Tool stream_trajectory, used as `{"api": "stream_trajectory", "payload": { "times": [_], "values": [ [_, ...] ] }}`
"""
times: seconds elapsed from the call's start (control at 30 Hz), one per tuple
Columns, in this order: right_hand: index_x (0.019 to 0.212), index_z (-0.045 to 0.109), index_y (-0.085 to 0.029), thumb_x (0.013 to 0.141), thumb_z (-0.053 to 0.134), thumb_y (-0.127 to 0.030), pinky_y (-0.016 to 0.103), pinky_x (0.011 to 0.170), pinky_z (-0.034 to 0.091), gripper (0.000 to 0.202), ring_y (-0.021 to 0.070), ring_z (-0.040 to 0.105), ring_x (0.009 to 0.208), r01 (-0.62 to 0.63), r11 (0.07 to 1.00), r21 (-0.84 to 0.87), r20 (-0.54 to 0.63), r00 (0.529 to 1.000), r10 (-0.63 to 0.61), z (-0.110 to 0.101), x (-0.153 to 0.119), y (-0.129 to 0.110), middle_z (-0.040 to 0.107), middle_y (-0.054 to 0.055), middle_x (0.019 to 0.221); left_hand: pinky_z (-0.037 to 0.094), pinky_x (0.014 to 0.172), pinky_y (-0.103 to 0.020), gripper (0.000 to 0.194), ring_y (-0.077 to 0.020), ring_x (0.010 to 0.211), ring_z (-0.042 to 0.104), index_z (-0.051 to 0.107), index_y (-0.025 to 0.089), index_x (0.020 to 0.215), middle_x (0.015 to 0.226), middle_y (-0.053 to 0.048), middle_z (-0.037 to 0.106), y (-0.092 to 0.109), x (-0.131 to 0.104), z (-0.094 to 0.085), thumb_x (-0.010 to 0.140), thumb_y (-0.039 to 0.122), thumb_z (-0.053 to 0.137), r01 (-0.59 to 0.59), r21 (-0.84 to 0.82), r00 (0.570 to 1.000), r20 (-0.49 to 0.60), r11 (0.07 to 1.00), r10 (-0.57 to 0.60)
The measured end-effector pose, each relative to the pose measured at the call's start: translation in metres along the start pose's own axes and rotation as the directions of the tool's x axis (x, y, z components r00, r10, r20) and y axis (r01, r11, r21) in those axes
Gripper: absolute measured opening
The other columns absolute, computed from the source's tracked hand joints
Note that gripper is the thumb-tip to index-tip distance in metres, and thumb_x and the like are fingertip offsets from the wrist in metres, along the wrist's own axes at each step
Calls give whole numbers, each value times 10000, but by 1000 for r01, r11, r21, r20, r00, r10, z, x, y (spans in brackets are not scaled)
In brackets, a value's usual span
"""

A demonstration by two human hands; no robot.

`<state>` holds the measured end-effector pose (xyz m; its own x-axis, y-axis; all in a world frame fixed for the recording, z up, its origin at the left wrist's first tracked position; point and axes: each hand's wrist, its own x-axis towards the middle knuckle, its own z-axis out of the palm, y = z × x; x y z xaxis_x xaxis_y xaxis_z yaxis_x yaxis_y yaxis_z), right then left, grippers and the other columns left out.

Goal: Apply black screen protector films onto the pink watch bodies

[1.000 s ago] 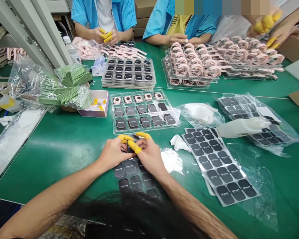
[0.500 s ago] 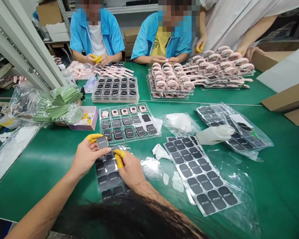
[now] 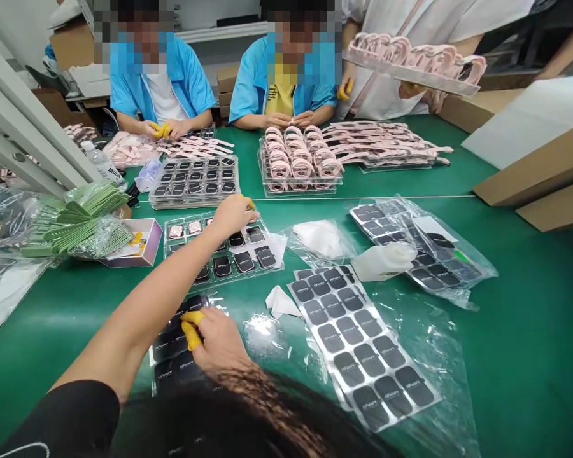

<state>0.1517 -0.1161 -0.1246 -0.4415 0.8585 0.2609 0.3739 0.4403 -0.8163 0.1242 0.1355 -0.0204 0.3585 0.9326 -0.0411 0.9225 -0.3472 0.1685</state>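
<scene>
Green-topped and cluttered, the desk (image 3: pixel 506 318) stretches toward two co-workers (image 3: pixel 191 76) in blue, a clear tray (image 3: pixel 239 278) lying near its middle. Work looks partway along: dark squares (image 3: pixel 243 261) sit in the visible cells of the tray's two nearer rows, while pinkish watch cases (image 3: pixel 176 231) in the far row lie bare and the sheet (image 3: pixel 165 375) in front carries more squares. Over the far row's right end the left hand (image 3: pixel 233 219) is half curled, and the right hand (image 3: pixel 219 337) rests bent fingers on the sheet; whether either grips anything cannot be told.
</scene>
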Motion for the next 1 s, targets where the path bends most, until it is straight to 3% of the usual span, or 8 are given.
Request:
{"api": "stream_trajectory", "payload": {
  "times": [0.17, 0.47, 0.6, 0.8, 0.9, 1.0],
  "values": [
    [1161, 790, -314, 930, 692, -252, 404, 800, 552, 258, 297, 699, 908, -22, 998, -57, 12, 1000, 22, -6, 2, -5, 817, 59, 1011, 541, 942, -312, 286, -303, 1059, 759, 908, 207, 1085, 999, -111, 864, -10, 44, -15, 842, 355, 876, -99, 47, 978, 191, 994, 88],
    [879, 709, -295, 821, 674, -177, 353, 698, 471, 136, 254, 639, 782, -4, 998, -68, 8, 1000, 5, -15, 5, -12, 760, 15, 866, 576, 930, -360, 384, -337, 1029, 773, 926, 200, 1062, 999, -148, 863, -8, 57, -26, 684, 262, 951, -125, 147, 963, 257, 981, 84],
    [971, 752, -314, 876, 676, -225, 366, 721, 496, 151, 264, 674, 828, -21, 998, -57, 11, 1000, 22, -13, 4, -8, 781, 20, 913, 571, 949, -399, 445, -376, 1078, 754, 927, 190, 997, 1040, -167, 860, -5, 68, -25, 561, 247, 999, -190, 149, 943, 304, 970, 138],
    [1141, 788, -324, 968, 682, -262, 389, 796, 561, 212, 285, 745, 918, -36, 997, -75, 12, 999, 37, -12, 4, -8, 833, 32, 1014, 553, 925, -370, 206, -348, 1043, 749, 877, 241, 742, 881, -104, 854, 3, 51, -23, 556, 201, 956, -293, 129, 902, 364, 947, 230],
    [1110, 784, -305, 944, 717, -227, 381, 769, 587, 196, 276, 754, 879, -14, 989, -146, 21, 1000, 17, -9, 6, -5, 834, 29, 976, 555, 906, -403, 124, -368, 996, 757, 821, 205, 633, 811, -145, 819, 9, 39, -23, 580, 145, 915, -287, 132, 909, 352, 949, 226],
    [1113, 774, -287, 944, 717, -210, 377, 767, 613, 194, 264, 759, 865, 12, 985, -170, 6, 1000, -11, -9, 6, -2, 832, 30, 962, 552, 937, -420, 107, -382, 1033, 757, 799, 185, 654, 840, -173, 815, 10, 32, -19, 636, 110, 874, -256, 113, 927, 312, 960, 211]
  ]
}}
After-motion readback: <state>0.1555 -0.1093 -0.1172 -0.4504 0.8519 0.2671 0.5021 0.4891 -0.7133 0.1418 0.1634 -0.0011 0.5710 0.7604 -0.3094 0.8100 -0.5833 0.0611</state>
